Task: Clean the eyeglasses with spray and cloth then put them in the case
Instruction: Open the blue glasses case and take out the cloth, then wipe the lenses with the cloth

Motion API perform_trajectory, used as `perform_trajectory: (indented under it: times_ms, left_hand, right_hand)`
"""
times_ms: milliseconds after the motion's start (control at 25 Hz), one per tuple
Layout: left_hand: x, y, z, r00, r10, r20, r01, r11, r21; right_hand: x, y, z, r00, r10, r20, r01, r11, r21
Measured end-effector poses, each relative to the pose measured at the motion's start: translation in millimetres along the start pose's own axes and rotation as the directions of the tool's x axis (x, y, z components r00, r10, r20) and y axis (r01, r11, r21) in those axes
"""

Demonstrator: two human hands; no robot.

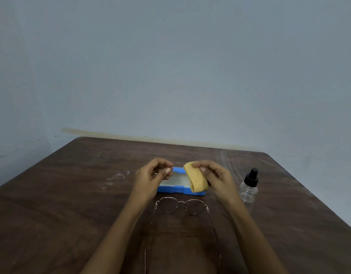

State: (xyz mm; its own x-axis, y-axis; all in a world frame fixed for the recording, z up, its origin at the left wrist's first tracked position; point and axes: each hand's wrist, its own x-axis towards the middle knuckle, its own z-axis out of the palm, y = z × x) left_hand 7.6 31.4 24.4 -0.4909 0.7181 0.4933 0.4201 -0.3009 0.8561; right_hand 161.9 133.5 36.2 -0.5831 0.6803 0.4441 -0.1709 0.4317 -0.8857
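Round thin-framed eyeglasses point(179, 207) lie on the brown table with their arms unfolded toward me. Just behind them sits an open blue case point(170, 188) with a pale lining. My right hand point(216, 179) pinches a folded yellow cloth point(195, 179) and holds it above the right end of the case. My left hand point(151, 177) hovers over the left end of the case, fingers curled with nothing visible in them. A clear spray bottle point(248, 186) with a black nozzle stands upright to the right of my right hand.
The wooden table point(71, 194) butts against a grey-blue wall at the back. Pale smudges point(115, 178) mark its surface left of the case. Its right edge slants away beyond the bottle.
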Motion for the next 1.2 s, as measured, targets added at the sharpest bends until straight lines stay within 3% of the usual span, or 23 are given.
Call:
perform_trajectory:
  times_ms: [120, 240, 320, 560, 800, 1200]
  left_hand:
    - [-13.0, -9.2, -16.4, 0.991, 0.094, 0.096, -0.119, 0.947, 0.299]
    - [-26.8, -19.4, -31.4, 0.961, 0.146, 0.236, -0.239, 0.868, 0.436]
    - [-34.5, -22.8, -37.5, 0.94, 0.165, 0.298, -0.3, 0.815, 0.495]
    - [-45.7, -32.1, -40.6, 0.903, 0.181, 0.391, -0.378, 0.768, 0.518]
    - [-50.8, -32.3, -37.4, 0.922, 0.19, 0.337, -0.35, 0.782, 0.516]
    - [-51.0, -30.0, -32.7, 0.972, 0.156, 0.177, -0.221, 0.863, 0.454]
  right_hand:
    - [-9.3, -2.0, -5.6, 1.0, -0.011, 0.001, 0.011, 1.0, 0.024]
    - [-18.5, 4.4, -9.5, 0.998, 0.025, -0.052, -0.019, 0.993, 0.115]
    - [-25.8, 7.4, -12.5, 0.996, 0.029, -0.085, -0.016, 0.989, 0.15]
    - [-51.6, 9.4, -15.9, 0.993, 0.12, 0.02, -0.118, 0.916, 0.384]
    - [-54.4, 17.0, -14.2, 0.989, 0.141, -0.056, -0.114, 0.936, 0.332]
    - [-53.4, 10.1, -12.1, 0.957, 0.018, -0.289, 0.082, 0.941, 0.328]
